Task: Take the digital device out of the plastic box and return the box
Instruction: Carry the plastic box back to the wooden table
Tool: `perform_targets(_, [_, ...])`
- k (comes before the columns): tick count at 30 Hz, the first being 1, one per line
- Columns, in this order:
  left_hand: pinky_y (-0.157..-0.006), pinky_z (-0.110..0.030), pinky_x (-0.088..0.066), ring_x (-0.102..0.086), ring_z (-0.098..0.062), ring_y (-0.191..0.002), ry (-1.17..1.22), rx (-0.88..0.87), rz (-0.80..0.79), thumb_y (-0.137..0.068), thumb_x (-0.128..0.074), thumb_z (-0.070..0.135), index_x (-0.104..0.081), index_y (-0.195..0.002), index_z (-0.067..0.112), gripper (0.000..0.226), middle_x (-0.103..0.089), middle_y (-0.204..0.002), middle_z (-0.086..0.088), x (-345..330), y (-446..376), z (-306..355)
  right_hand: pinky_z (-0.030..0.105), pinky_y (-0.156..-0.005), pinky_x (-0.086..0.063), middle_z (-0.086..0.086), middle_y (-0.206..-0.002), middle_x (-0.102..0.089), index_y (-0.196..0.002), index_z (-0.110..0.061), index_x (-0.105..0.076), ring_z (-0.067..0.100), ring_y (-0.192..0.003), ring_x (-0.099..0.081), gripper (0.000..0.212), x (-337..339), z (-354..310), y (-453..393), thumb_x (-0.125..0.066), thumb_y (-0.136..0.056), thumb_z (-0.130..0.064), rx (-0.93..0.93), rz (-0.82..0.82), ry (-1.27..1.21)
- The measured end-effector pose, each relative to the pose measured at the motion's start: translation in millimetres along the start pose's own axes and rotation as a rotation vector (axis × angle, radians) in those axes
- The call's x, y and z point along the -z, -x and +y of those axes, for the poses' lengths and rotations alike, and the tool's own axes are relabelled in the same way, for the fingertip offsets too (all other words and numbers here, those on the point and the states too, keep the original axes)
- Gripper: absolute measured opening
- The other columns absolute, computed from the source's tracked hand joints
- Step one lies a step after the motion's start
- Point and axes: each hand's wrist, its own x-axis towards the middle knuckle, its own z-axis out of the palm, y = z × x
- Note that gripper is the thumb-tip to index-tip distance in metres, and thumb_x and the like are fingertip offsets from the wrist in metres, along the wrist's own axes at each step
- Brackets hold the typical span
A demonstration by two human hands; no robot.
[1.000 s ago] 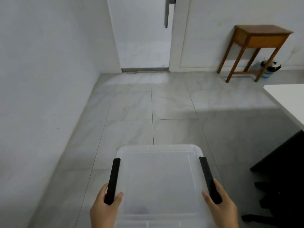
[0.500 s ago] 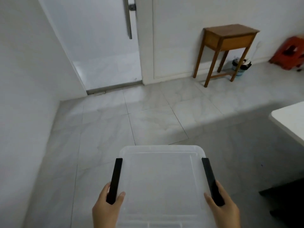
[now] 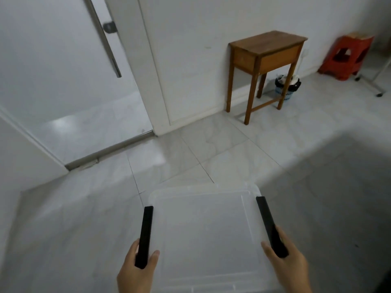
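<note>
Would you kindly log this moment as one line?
phase: carrying | plastic box: lid on | left hand: on left handle | right hand: on right handle

A plain tiled room indoors: wooden side table (image 3: 267, 52), red plastic stool (image 3: 347, 56), door (image 3: 63, 60).

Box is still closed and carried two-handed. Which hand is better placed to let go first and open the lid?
Neither clearly: the left hand and right hand each grip a black latch on the plastic box, symmetrically. The box needs setting down first; only floor lies under it.
</note>
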Motion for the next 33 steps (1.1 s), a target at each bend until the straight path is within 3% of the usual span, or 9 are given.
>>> perform_targets(7, [-0.089, -0.039, -0.043, -0.058, -0.028, -0.085, -0.048, -0.055, -0.135, -0.066, -0.077, 0.015, -0.058, -0.114, 0.012, 0.051, -0.066, -0.091, -0.015, -124, -134, 104, 0.036, -0.092, -0.041, 0.020, -0.115, -0.064, -0.123, -0.010, -0.054, 0.032, -0.106, -0.059, 0.055, -34, -58, -153, -0.072, -0.071, -0.005, -0.074, 0.111, -0.038])
perform_targets(15, [-0.078, -0.035, -0.040, -0.051, -0.023, -0.080, -0.106, -0.262, -0.383, -0.069, -0.075, 0.019, -0.055, -0.117, 0.017, 0.052, -0.063, -0.091, -0.013, -274, -274, 268, 0.036, -0.099, -0.038, 0.017, -0.125, -0.059, -0.124, -0.010, -0.053, 0.028, -0.113, -0.056, 0.058, -42, -144, -311, -0.073, -0.070, -0.003, -0.138, 0.366, -0.156])
perform_targets(21, [-0.086, -0.037, -0.044, -0.053, -0.024, -0.079, -0.158, -0.275, -0.493, -0.064, -0.079, 0.015, -0.059, -0.112, 0.013, 0.052, -0.061, -0.084, -0.010, -409, -313, 343, 0.031, -0.091, -0.038, 0.020, -0.117, -0.064, -0.120, -0.008, -0.056, 0.030, -0.107, -0.059, 0.057, -22, -155, -428, -0.074, -0.067, -0.001, -0.236, 0.518, -0.184])
perform_targets(33, [-0.083, -0.035, -0.042, -0.052, -0.024, -0.079, -0.203, -0.358, -0.566, -0.067, -0.076, 0.015, -0.057, -0.115, 0.014, 0.051, -0.060, -0.085, -0.010, -679, -346, 551, 0.042, -0.100, -0.040, 0.020, -0.117, -0.064, -0.121, -0.010, -0.056, 0.032, -0.109, -0.059, 0.057, 87, -223, -721, -0.075, -0.067, -0.003, -0.243, 0.594, -0.183])
